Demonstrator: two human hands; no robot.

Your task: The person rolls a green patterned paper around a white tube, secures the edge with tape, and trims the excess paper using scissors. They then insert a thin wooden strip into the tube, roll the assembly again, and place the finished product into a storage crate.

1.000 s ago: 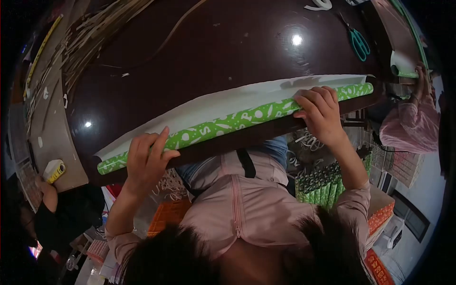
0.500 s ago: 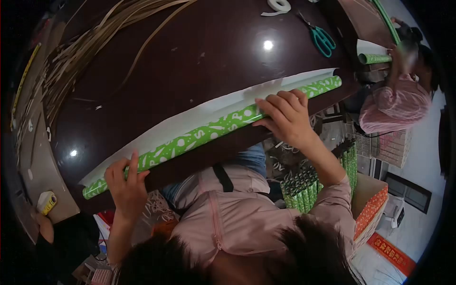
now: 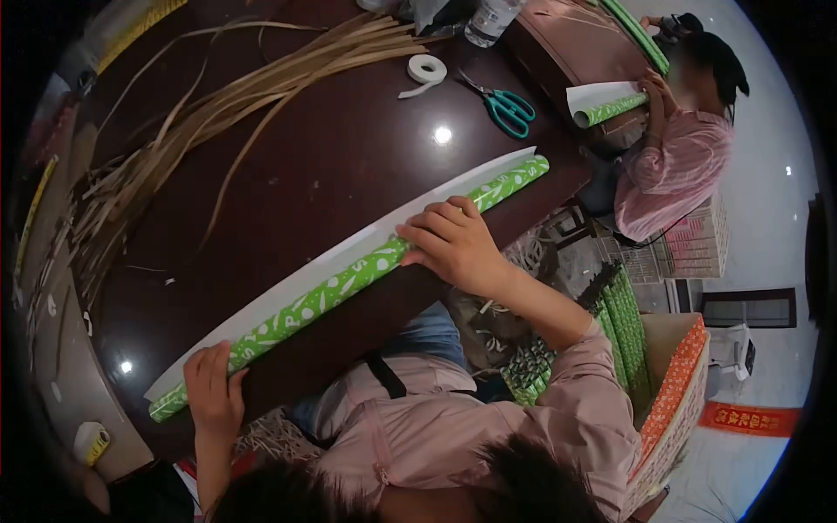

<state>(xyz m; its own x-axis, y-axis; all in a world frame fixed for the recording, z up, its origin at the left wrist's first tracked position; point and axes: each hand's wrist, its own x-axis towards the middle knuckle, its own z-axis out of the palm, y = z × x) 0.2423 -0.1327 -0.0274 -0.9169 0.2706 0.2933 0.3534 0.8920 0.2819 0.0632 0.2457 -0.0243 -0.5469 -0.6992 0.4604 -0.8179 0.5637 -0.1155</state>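
Note:
A long tube of green patterned paper lies slantwise along the near edge of the table, a strip of its white underside showing along the far side. My left hand curls over the tube near its left end, thumb on the near side. Past the middle, towards the right end, my right hand grips the tube with bent fingers on top and the thumb below. Whatever lies inside the tube is hidden.
Brown flat strips spread over the table's far left. Beyond the tube lie teal-handled scissors, a white tape roll and a bottle. At right a person handles another green roll. Green bundled tubes stand by an orange-patterned box.
My view has shifted, bringing the bottle and more of the brown strips into sight. Both hands remain on the tube, and the white strip beyond it looks narrower.

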